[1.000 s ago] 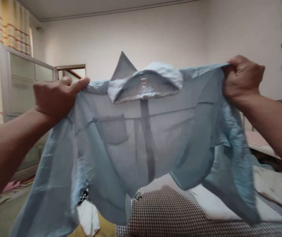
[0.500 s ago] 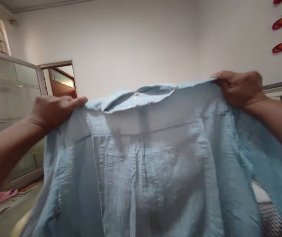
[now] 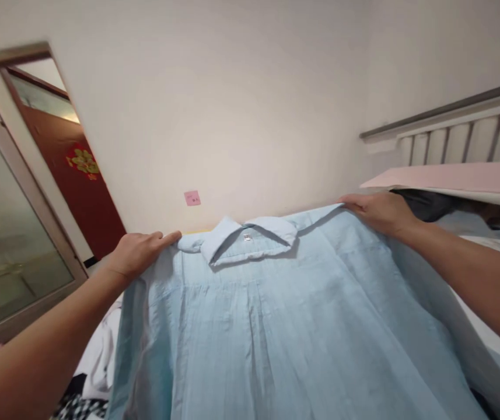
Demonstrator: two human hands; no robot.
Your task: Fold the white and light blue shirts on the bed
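Observation:
A light blue collared shirt (image 3: 276, 326) lies spread out in front of me, back side up, its collar (image 3: 250, 238) at the far end with a small label showing. My left hand (image 3: 138, 252) grips the shirt's left shoulder, fingers closed over the cloth. My right hand (image 3: 378, 211) pinches the right shoulder at the far right corner. Both arms are stretched forward and the shirt is pulled flat between them.
A white wall (image 3: 232, 116) stands straight ahead with a small pink note (image 3: 192, 198) on it. A red door (image 3: 79, 186) and a glass-panelled frame (image 3: 4, 233) are at left. A slatted headboard (image 3: 464, 134) and pink sheet (image 3: 451, 175) are at right. White and checked cloth (image 3: 92, 373) lies at lower left.
The shirt was held up in the air and see-through; now it has come down and lies spread flat. Both hands moved down and forward, still holding the shoulders.

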